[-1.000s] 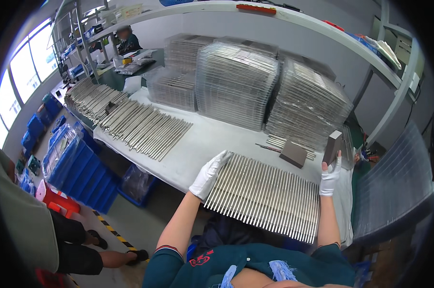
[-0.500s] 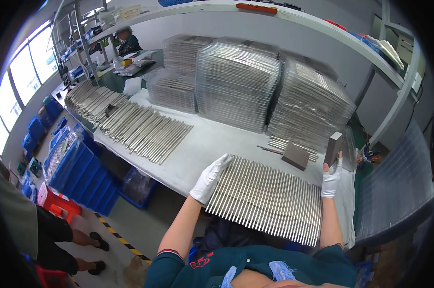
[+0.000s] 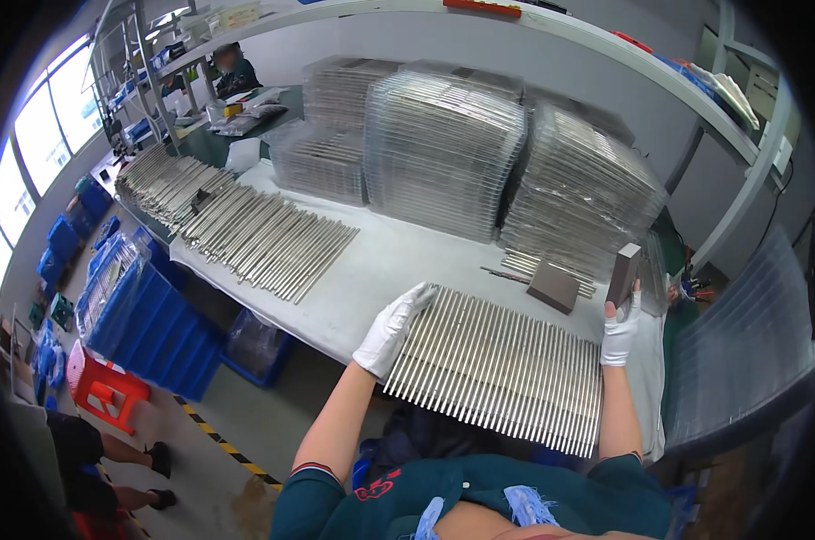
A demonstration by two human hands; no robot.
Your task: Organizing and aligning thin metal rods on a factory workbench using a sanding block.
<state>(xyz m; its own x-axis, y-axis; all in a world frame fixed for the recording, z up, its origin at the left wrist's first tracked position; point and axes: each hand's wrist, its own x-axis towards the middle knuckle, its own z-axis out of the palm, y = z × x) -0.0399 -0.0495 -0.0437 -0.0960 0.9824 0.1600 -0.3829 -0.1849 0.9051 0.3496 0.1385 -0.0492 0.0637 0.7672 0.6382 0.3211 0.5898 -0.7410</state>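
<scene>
A row of slim silver metal rods (image 3: 498,369) lies side by side in front of me, near ends jutting past the table's front edge. My left hand (image 3: 393,331), in a white glove, rests against the row's left side, fingers stretched out. At the far right corner, my right hand (image 3: 620,333) grips a grey-brown rectangular block (image 3: 623,274), held upright; its glove leaves some fingertips bare. A second such block (image 3: 553,286) lies flat beyond the rods. Behind it are a few loose rods (image 3: 552,268) and a thin dark stick (image 3: 505,274).
More rods (image 3: 263,236) spread over the table's left part. Tall stacks of clear plastic trays (image 3: 445,148) stand along the back, with further trays (image 3: 741,342) at right. Blue crates (image 3: 155,328) and a red stool (image 3: 107,389) are on the floor at left; another person (image 3: 83,459) stands there.
The view has shifted slightly. The person at lower left has moved further left and down, uncovering more of the red stool. My hands keep the same places at the rods.
</scene>
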